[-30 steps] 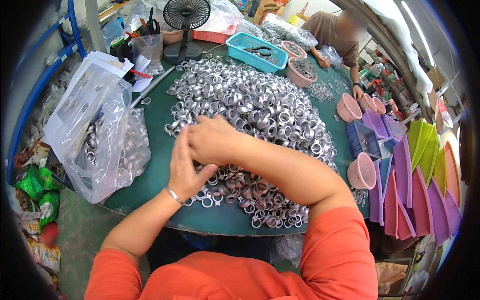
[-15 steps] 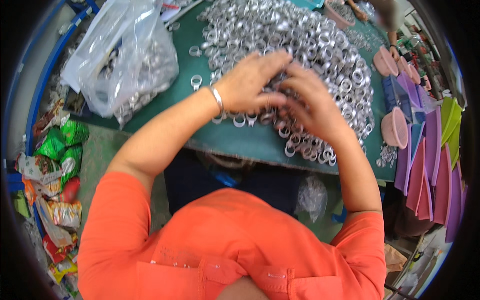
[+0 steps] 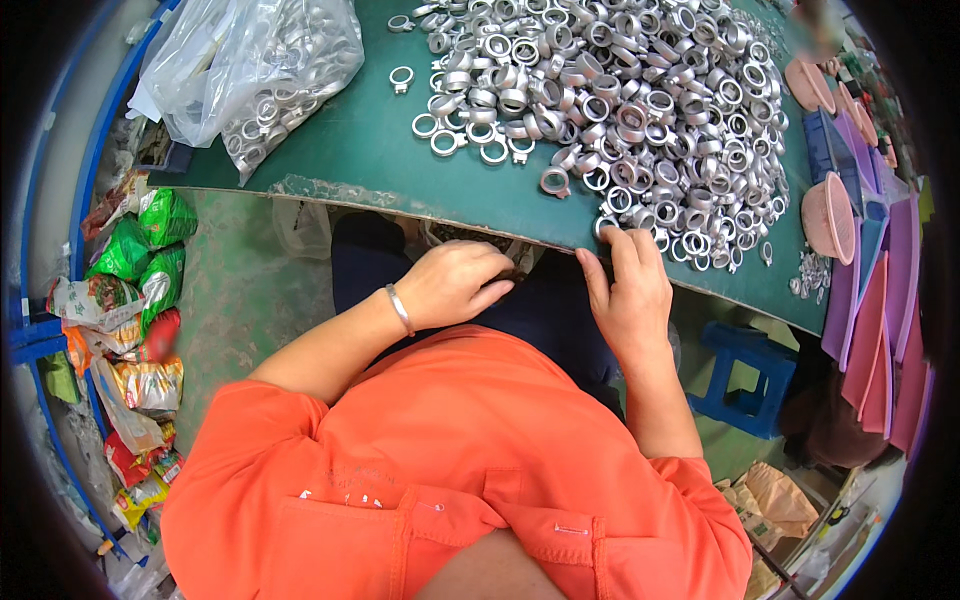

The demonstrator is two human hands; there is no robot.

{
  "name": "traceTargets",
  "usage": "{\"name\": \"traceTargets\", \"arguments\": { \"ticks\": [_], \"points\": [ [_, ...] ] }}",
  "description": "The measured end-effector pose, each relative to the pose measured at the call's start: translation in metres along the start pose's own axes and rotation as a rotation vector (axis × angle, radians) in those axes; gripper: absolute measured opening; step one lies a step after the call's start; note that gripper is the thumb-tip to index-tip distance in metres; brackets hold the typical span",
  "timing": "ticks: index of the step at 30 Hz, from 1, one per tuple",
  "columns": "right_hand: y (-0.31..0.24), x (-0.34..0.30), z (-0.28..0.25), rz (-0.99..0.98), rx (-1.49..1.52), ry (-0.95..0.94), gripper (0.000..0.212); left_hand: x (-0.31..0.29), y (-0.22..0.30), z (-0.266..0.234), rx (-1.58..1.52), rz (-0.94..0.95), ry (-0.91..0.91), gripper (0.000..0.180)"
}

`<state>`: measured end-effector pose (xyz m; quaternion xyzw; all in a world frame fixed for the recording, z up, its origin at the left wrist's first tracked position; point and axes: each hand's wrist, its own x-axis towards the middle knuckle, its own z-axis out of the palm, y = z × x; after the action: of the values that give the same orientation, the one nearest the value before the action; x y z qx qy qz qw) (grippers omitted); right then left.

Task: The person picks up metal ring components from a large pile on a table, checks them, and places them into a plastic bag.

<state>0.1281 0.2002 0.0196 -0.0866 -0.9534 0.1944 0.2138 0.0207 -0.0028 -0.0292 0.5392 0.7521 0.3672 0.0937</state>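
A large heap of silver metal rings, each with a small lug, lies on the green tabletop. My left hand, with a bangle at the wrist, is below the table's near edge, over my lap. Its fingers are curled in toward the thumb, and whatever lies between them is hidden. My right hand is at the table edge by the heap's near side. Its thumb is apart from the bent fingers, whose tips are beside a ring at the heap's rim. No ring shows in its grasp.
A clear plastic bag of rings sits at the table's left. Pink baskets and purple and pink trays line the right. A blue stool stands under the table's right side. Colourful packets fill a left shelf.
Both hands have drawn back from the heap toward me, the left to below the table edge and the right to the edge. The view has shifted, so the stool now shows.
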Motion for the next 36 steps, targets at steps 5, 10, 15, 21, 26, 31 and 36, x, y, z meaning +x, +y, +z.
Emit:
{"name": "traceTargets", "arguments": {
  "ticks": [5, 10, 15, 21, 26, 31, 36],
  "points": [
    [0.002, 0.001, -0.001, -0.043, 0.068, -0.041, 0.017, -0.002, 0.013, 0.007, -0.192, -0.100, 0.043, 0.020],
    [0.000, -0.001, 0.007, 0.016, 0.572, -0.022, 0.019, 0.040, 0.027, -0.012, -0.013, 0.083, 0.387, 0.024],
    [0.000, -0.007, 0.020, 0.224, 1.115, -0.044, 0.019, 0.073, 0.013, -0.019, 0.198, 0.005, 0.330, 0.023],
    [0.003, -0.010, 0.017, 0.273, 1.306, -0.045, 0.027, 0.064, 0.006, -0.023, -0.097, -0.029, 0.327, 0.013],
    [-0.006, -0.004, 0.017, 0.292, 1.467, -0.033, 0.023, 0.032, 0.024, -0.021, -1.103, -0.364, 0.317, 0.016],
    [-0.012, 0.002, 0.015, 0.415, 1.543, -0.144, 0.021, 0.013, 0.030, -0.028, -1.466, -0.523, 0.291, 0.028],
    [-0.018, 0.000, 0.024, 0.514, 1.678, -0.256, 0.026, 0.005, 0.027, -0.026, -1.570, -0.516, 0.300, 0.029]
  ]
}}
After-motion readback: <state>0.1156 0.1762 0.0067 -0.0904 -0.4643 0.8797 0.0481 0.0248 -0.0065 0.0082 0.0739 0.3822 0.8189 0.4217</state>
